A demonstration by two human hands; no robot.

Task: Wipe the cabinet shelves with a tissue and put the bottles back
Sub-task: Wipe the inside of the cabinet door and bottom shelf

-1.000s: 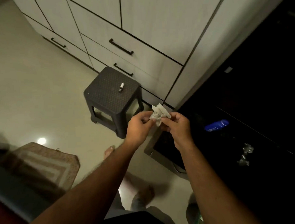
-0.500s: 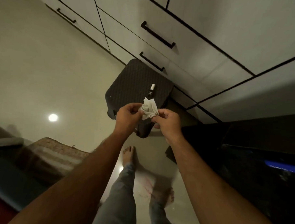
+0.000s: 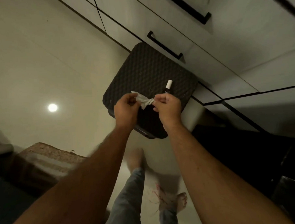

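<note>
A white tissue (image 3: 143, 100) is stretched between my two hands above a dark stool (image 3: 148, 74). My left hand (image 3: 126, 109) pinches its left end and my right hand (image 3: 167, 106) pinches its twisted right end. A small dark bottle with a white cap (image 3: 168, 87) stands on the stool's top, just beyond my right hand. The open cabinet's dark inside (image 3: 263, 157) shows at the lower right; its shelves are too dark to make out.
Pale drawer fronts with black handles (image 3: 165, 45) run behind the stool. A woven mat (image 3: 49, 158) lies on the glossy floor at the left. My legs and bare feet (image 3: 174, 203) stand below the hands.
The view has swung left and down, away from the dark cabinet toward the stool. My hands have pulled apart, stretching the bunched tissue into a strip.
</note>
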